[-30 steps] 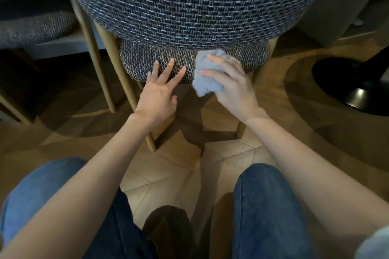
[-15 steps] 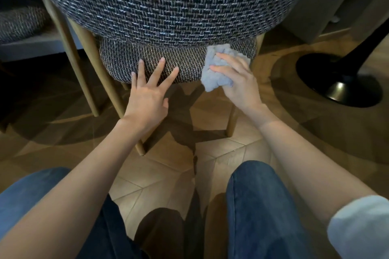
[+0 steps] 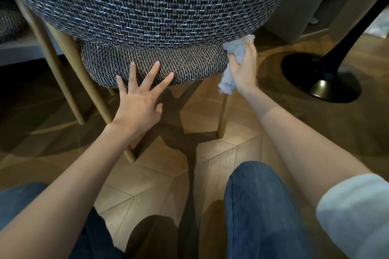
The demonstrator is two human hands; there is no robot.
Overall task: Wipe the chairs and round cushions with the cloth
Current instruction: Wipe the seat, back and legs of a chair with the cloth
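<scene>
Left hand (image 3: 137,103): mine, fingers straight and spread wide, tips resting on the front edge of the seat cushion (image 3: 157,59); it holds nothing.
Right hand (image 3: 245,69): curled round the cloth (image 3: 236,51), pressing it to the cushion's right end, just under the chair back (image 3: 147,6).
Cloth: pale, bunched into a wad, one loose tail hanging below my palm.
Chair: woven fabric, coarse weave, on pale wooden legs (image 3: 223,115) over a wood floor (image 3: 168,174).
Step, as I judge it: wiping round the cushion's rim; most of the chair back looks yet to do.
Risk, coverage: a wadded cloth touches with only a small patch, so I may skip strips of the rim and the seam under the back.
Risk, snagging: the rough weave could catch the loose tail and drag it out of my grip.
Risk, sliding: pushing sideways with only fingertips bracing may shift the chair on the smooth floor.
Risk, clearance: the black table base (image 3: 322,82) sits near my right arm; a wide sweep could knock it.
</scene>
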